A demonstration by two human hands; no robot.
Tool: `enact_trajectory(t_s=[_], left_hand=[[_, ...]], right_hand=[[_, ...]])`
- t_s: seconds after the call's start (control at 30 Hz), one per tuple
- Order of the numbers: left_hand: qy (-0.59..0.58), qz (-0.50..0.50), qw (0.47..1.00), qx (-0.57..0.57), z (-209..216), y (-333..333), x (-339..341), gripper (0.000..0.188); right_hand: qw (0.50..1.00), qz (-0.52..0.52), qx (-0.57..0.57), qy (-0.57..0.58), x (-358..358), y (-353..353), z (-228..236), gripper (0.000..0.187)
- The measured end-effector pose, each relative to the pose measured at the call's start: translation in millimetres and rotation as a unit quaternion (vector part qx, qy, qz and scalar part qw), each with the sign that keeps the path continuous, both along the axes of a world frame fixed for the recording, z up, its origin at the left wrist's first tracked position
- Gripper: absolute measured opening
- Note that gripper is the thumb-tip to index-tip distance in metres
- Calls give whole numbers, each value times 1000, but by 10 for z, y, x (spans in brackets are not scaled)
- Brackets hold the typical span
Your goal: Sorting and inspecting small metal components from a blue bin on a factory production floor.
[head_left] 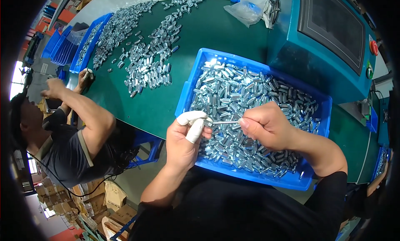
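My left hand (186,137), with white covers on its thumb and forefinger, pinches a small silvery hex standoff (208,123). My right hand (266,126) is closed around one end of a thin metal rod (225,122). The rod's other end meets the standoff at my left fingertips; whether it sits inside is too small to tell. Both hands are above a blue plastic bin (254,181) heaped with loose hex standoffs (233,91) of the same shiny metal.
A teal machine (287,53) with a dark screen stands right of the bin. More standoffs (148,66) lie across the green table (204,28). A co-worker (71,137) sits at left beside another blue bin (85,45). Clear plastic bags (246,12) lie at the back.
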State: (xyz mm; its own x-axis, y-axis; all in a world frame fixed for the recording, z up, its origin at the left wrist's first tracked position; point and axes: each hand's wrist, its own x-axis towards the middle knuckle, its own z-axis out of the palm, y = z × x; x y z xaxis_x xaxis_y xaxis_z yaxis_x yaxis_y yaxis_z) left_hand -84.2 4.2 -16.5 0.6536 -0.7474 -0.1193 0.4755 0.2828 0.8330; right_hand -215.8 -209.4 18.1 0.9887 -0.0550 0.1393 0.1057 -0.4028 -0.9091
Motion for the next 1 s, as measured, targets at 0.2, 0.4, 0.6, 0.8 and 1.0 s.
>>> enact_trajectory(t_s=[0.2, 0.4, 0.6, 0.8, 1.0], left_hand=[[-7, 16, 1000, 12, -3, 4, -10, 19], [-100, -27, 992, 78, 99, -35, -84, 16], [-57, -128, 985, 104, 130, -32, -79, 11], [-122, -100, 986, 60, 126, -18, -135, 15], [-173, -93, 975, 99, 94, -23, -170, 23]], right_hand=[[999, -9, -38, -21, 3, 31, 10, 31], [991, -5, -127, -48, 17, 16, 46, 25], [975, 10, -195, -109, 10, 107, -69, 17], [990, 36, -131, -40, -28, 201, -37, 27], [974, 13, 128, 187, -17, 210, 59, 34]])
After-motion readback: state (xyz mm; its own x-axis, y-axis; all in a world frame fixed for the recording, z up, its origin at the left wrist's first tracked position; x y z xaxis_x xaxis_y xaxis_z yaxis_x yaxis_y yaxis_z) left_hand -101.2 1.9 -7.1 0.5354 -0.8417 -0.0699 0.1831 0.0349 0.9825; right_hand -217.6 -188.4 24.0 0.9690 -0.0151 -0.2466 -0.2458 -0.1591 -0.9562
